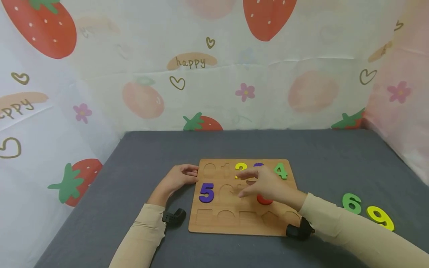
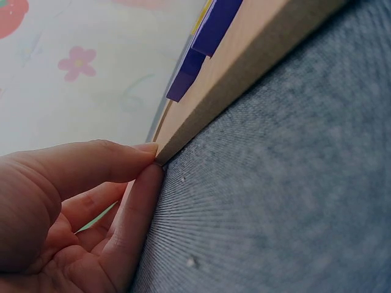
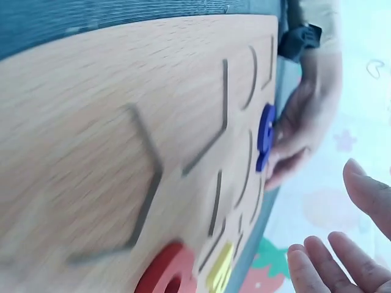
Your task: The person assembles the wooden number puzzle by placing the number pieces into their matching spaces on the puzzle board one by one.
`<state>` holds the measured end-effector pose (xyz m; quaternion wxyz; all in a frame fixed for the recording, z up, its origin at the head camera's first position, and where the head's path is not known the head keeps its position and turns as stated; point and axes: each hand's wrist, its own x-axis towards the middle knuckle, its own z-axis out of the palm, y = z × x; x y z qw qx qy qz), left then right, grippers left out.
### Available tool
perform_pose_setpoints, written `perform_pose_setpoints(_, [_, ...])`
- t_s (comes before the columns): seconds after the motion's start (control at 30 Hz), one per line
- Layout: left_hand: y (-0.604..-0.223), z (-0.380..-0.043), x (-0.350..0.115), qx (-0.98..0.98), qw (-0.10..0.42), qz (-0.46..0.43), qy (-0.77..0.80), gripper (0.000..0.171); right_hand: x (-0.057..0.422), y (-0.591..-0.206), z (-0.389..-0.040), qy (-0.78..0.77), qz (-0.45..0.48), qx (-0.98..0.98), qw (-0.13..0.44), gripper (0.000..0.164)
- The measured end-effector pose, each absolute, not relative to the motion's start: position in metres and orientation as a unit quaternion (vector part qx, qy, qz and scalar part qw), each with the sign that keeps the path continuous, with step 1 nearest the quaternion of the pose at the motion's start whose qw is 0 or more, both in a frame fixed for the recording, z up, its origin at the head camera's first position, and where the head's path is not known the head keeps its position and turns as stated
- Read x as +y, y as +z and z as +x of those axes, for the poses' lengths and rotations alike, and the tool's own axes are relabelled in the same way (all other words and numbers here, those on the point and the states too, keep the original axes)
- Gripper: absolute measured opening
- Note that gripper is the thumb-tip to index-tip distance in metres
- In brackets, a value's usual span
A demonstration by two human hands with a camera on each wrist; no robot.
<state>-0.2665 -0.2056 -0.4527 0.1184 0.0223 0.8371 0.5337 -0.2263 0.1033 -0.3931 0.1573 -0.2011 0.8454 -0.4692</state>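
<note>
A wooden number board (image 1: 231, 227) lies on the grey cloth, with recesses for digits and shapes. My left hand (image 1: 182, 175) is at its left side, thumb and a finger pinching the board's edge near a corner (image 2: 160, 154). Over the middle of the board hovers my right hand (image 1: 268, 184), its fingers (image 3: 333, 268) apart and holding nothing. A yellow 2 (image 1: 241, 166), a green 4 (image 1: 280, 171) and a purple 5 (image 1: 206, 193) sit on the board. The right hand partly hides a purple digit (image 1: 258, 164) and a red digit (image 1: 264, 201).
A green 6 (image 1: 351, 203) and a yellow 9 (image 1: 380, 218) lie on the grey cloth (image 1: 328, 163) right of the board, close to the right sleeve. Behind the table hangs a curtain (image 1: 228, 100) printed with strawberries, hearts and flowers.
</note>
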Motion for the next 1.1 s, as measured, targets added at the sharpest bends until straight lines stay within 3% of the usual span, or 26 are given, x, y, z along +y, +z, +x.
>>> perform_pose_setpoints(0.47, [-0.456,-0.268,-0.207,0.846,0.11,0.025,0.52,0.051,0.166,-0.372,-0.211,-0.449,-0.142,0.873,0.127,0.065])
perform_pose_setpoints(1.1, [-0.458,-0.269,-0.206,0.849,0.105,0.023,0.518,0.049,0.221,-0.376,-0.192,-0.432,-0.075,0.891,0.119,0.076])
